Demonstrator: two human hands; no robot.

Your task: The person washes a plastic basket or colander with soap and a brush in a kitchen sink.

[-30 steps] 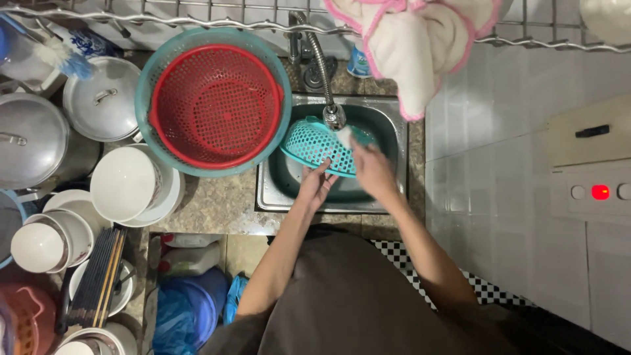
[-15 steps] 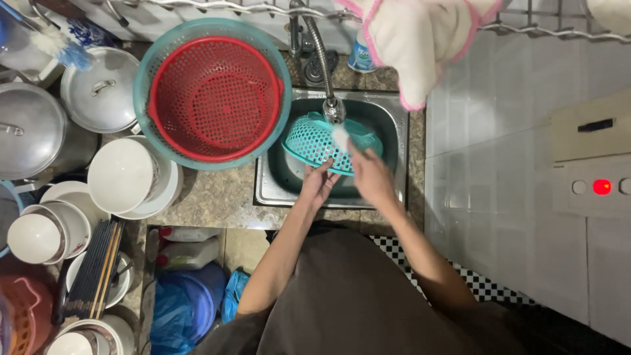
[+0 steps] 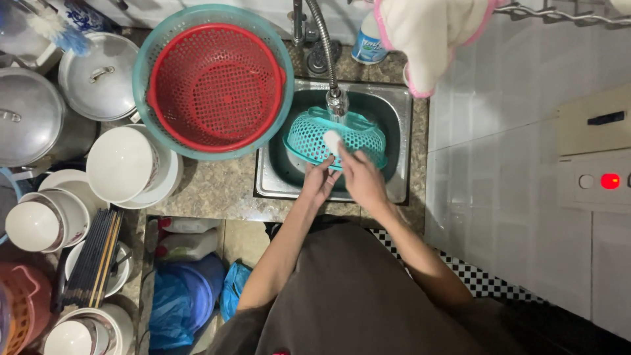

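Head view: teal basket (image 3: 342,135) sits upside down in the sink (image 3: 407,112) under the tap (image 3: 336,98), left hand (image 3: 320,183) gripping its rim, right hand (image 3: 361,177) now pressing a white sponge (image 3: 332,140) higher up (scrubbing continues)

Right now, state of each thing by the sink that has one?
Teal perforated plastic basket: tilted in the steel sink, under the tap.
Left hand: grip on the basket's near rim.
Right hand: presses a small white pad on the basket.
Red plastic colander: upright, nested in a teal basin.
Steel pot lid: on, knob up.
Red indicator light: lit.
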